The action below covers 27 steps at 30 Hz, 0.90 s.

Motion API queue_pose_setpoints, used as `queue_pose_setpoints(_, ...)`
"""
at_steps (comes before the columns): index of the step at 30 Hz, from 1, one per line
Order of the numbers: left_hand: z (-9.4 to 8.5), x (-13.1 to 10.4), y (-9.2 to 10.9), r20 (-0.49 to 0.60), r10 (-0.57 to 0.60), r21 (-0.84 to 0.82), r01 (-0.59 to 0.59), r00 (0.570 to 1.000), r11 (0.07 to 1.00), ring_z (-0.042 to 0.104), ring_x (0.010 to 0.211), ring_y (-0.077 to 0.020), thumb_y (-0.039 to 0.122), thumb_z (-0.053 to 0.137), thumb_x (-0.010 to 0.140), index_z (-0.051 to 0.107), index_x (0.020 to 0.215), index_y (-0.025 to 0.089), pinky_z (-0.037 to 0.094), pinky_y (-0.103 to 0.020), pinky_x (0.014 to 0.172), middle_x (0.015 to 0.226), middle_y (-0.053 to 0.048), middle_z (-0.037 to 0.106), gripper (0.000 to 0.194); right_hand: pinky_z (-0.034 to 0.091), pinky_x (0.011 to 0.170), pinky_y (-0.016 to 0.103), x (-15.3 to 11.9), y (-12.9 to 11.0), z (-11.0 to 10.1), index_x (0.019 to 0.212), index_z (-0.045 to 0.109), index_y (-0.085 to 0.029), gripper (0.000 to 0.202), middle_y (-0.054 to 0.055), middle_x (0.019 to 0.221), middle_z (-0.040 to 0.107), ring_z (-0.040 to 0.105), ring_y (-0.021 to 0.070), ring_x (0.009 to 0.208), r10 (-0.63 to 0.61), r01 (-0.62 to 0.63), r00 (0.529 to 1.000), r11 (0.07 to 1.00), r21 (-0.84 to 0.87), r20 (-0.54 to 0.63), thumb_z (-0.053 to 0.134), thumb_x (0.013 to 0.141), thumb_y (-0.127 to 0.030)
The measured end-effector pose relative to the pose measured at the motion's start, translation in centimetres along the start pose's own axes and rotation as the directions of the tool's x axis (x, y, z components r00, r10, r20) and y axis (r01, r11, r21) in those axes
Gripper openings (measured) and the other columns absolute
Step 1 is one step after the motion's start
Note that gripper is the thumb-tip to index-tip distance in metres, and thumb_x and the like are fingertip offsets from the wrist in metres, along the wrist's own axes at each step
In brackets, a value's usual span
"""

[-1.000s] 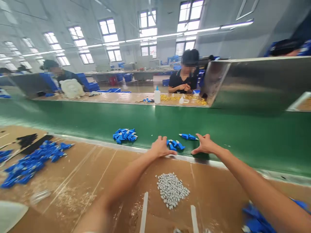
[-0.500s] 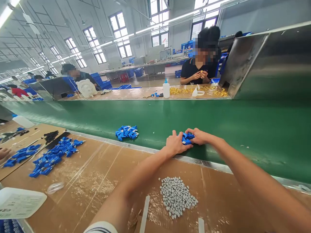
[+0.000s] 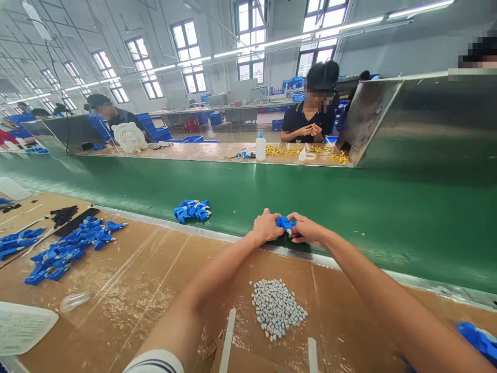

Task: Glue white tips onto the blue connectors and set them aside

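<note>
Both my hands reach out over the near edge of the green belt (image 3: 240, 186). My left hand (image 3: 267, 227) closes on the left side of a small cluster of blue plastic parts (image 3: 286, 223) with pale tips. From the right, my right hand (image 3: 309, 230) grips the same cluster with bent fingers. How many parts are between my hands is hidden. Another pile of blue plastic parts (image 3: 193, 210) lies on the belt to the left. On the brown table below my arms is a heap of small grey pieces (image 3: 276, 310).
Larger blue piles (image 3: 73, 246) cover the table's left side, near black strips (image 3: 64, 215), a clear plastic piece (image 3: 75, 301) and a white container (image 3: 25, 326). More blue parts (image 3: 479, 339) show at bottom right. Across the belt, a person (image 3: 310, 116) handles gold pieces beside a bottle (image 3: 260, 147).
My hands have drawn closer together around the blue parts, and less blue shows between them. The view has shifted right and tilted up, bringing in blue parts at bottom right.
</note>
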State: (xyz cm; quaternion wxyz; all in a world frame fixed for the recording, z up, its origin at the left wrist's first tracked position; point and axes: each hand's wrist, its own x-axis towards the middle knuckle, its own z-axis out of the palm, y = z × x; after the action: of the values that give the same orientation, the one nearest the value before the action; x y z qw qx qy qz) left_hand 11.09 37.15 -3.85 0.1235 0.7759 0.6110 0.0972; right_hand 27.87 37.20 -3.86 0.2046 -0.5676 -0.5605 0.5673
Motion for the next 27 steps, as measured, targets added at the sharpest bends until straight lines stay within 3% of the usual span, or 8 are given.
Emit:
queue_pose_setpoints(2,0.0,-0.6,-0.2,-0.026,-0.014,-0.005,0.014,1.0,1.0,0.07,0.096,-0.0291,0.05,0.052,0.089,0.067,0.123,0.034,0.053,-0.042,0.086,0.113,-0.008,0.055,0.04,0.059,0.071,0.033,0.0,0.0,1.3,0.123,0.059,-0.016,0.029,0.006,0.109,0.066,0.067,0.0166,0.084,0.008,-0.007,1.0,0.997,0.074,-0.007,0.06,0.099,-0.031)
queue_pose_setpoints(6,-0.6,-1.4,-0.3,-0.051,-0.013,-0.016,0.012,0.999,1.0,0.069,0.092,-0.0256,0.039,0.059,0.085,0.067,0.124,0.035,0.053,-0.039,0.086,0.114,-0.007,0.056,0.04,0.06,0.079,0.039,-0.1,-0.7,2.7,0.125,0.06,-0.016,0.032,0.009,0.119,0.065,0.067,0.0204,0.095,0.005,-0.002,1.0,0.987,0.162,-0.022,0.062,0.098,-0.033)
queue_pose_setpoints(11,-2.6,-2.4,1.7,-0.08,0.033,-0.015,-0.034,0.996,0.999,0.068,0.09,-0.027,0.038,0.053,0.089,0.068,0.122,0.03,0.053,-0.041,0.083,0.108,-0.009,0.055,0.037,0.06,0.076,0.036,-3.3,-2.1,1.6,0.123,0.061,-0.016,0.03,0.008,0.115,0.066,0.068,0.019,0.091,-0.022,0.039,0.996,0.98,0.195,-0.09,0.061,0.098,-0.033)
queue_pose_setpoints(15,-3.5,-4.5,6.5,-0.047,0.183,-0.042,-0.184,0.982,0.982,0.066,0.093,-0.0298,0.039,0.055,0.087,0.068,0.119,0.029,0.051,-0.045,0.086,0.11,-0.01,0.053,0.036,0.056,0.06,0.027,-10.2,-1.4,-1.5,0.114,0.058,-0.016,0.024,0.002,0.09,0.067,0.064,0.0122,0.065,-0.027,0.057,0.985,0.983,0.177,-0.168,0.067,0.093,-0.026)
queue_pose_setpoints(18,-2.8,-6.6,11.5,-0.013,0.308,-0.106,-0.307,0.951,0.946,0.064,0.098,-0.0313,0.038,0.056,0.086,0.067,0.122,0.028,0.049,-0.046,0.089,0.113,-0.011,0.051,0.038,0.054,0.055,0.024,-17.0,0.3,-4.4,0.105,0.053,-0.021,0.034,-0.003,0.073,0.065,0.06,0.0108,0.055,-0.024,0.046,0.974,0.995,0.094,-0.226,0.075,0.08,-0.013)
queue_pose_setpoints(20,-1.8,-8.4,14.9,0.021,0.393,-0.157,-0.385,0.919,0.909,0.064,0.098,-0.0307,0.035,0.058,0.084,0.069,0.12,0.026,0.049,-0.043,0.088,0.112,-0.011,0.054,0.038,0.052,0.053,0.023,-21.5,1.8,-5.9,0.1,0.052,-0.022,0.032,-0.005,0.065,0.063,0.059,0.0116,0.052,-0.019,0.018,0.965,1.0,-0.007,-0.262,0.074,0.078,-0.012)
queue_pose_setpoints(24,0.1,-12.4,20.7,0.134,0.572,-0.265,-0.527,0.809,0.807,0.065,0.089,-0.0255,0.037,0.061,0.083,0.074,0.106,0.019,0.051,-0.034,0.081,0.1,-0.008,0.065,0.032,0.046,0.052,0.023,-29.3,5.0,-7.8,0.097,0.062,-0.019,0.028,-0.005,0.058,0.06,0.057,0.0132,0.051,-0.042,-0.05,0.939,0.965,-0.256,-0.342,0.073,0.073,-0.01)
queue_pose_setpoints(27,0.6,-14.5,23.0,0.224,0.683,-0.337,-0.603,0.695,0.723,0.065,0.084,-0.0228,0.036,0.071,0.074,0.074,0.108,0.02,0.052,-0.03,0.076,0.091,-0.003,0.072,0.038,0.049,0.062,0.026,-34.5,7.0,-9.2,0.098,0.07,-0.018,0.031,-0.002,0.067,0.065,0.061,0.0156,0.062,-0.101,-0.104,0.884,0.91,-0.402,-0.457,0.075,0.068,-0.008)
